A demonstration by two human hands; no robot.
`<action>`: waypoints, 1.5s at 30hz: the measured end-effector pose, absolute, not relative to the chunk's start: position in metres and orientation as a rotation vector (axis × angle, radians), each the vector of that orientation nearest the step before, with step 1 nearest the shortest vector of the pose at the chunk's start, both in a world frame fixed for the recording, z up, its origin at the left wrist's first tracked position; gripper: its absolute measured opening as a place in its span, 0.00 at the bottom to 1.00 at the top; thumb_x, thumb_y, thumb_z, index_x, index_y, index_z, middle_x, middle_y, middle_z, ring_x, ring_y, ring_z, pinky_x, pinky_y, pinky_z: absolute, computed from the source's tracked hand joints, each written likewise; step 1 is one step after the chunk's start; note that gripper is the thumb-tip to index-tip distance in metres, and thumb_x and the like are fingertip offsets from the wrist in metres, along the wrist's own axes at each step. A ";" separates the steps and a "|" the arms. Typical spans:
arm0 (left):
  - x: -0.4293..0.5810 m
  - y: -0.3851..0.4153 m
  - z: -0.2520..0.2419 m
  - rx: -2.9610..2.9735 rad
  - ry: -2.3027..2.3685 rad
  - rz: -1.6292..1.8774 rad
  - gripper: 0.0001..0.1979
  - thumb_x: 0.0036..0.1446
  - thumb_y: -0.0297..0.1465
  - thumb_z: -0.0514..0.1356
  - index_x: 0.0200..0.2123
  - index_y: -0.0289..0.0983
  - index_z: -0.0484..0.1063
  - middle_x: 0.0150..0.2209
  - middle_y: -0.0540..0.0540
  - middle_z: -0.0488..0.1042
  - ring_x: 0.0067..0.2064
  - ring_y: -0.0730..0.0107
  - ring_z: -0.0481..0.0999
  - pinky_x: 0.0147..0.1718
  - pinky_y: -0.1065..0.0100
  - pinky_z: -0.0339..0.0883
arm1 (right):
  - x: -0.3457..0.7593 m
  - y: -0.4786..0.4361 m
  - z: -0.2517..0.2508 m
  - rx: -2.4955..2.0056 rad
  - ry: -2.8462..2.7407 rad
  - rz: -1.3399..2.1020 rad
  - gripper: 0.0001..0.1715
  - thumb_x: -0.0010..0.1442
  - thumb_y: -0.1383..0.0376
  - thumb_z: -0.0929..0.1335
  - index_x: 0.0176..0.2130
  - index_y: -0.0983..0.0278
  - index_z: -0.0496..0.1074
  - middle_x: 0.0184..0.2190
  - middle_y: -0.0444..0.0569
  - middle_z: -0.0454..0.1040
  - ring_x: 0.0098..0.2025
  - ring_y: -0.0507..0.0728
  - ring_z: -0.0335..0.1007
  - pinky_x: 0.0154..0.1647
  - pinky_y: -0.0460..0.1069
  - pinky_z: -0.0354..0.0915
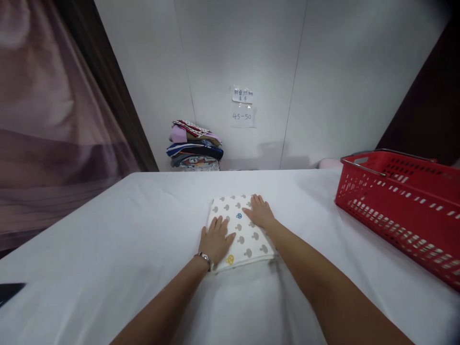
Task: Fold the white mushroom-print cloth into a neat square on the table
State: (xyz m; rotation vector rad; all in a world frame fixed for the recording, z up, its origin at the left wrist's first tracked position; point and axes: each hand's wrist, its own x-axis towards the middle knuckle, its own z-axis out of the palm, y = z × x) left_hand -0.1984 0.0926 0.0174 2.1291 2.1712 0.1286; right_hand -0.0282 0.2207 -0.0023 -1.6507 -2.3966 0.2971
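Note:
A folded white cloth (247, 238) printed with grey mushroom-like shapes lies flat on the white-covered table (143, 225). One blue and one yellow figure also show in its print. My left hand (215, 239), with a metal-looking band at the wrist, rests on the cloth's left edge, fingers spread. On the cloth's upper right edge lies my right hand (261, 212), its fingers stretched out and apart. Both palms face down, and neither hand grips the cloth. What is under the palms is hidden.
A red plastic basket (402, 211) with a metal handle stands at the right. Behind the table's far edge is a stack of folded fabrics (196, 146). Paper notes (243, 116) hang on the wall. A curtain (53, 124) borders the left; a dark flat object (10, 291) lies front left.

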 end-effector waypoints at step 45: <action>-0.202 0.046 0.024 1.062 2.039 0.764 0.35 0.44 0.46 0.62 0.51 0.31 0.61 0.50 0.33 0.69 0.46 0.56 0.73 0.36 0.65 0.69 | 0.064 0.127 0.022 -1.609 -1.558 1.271 0.50 0.44 0.60 0.72 0.61 0.62 0.50 0.59 0.56 0.56 0.55 0.61 0.58 0.50 0.52 0.61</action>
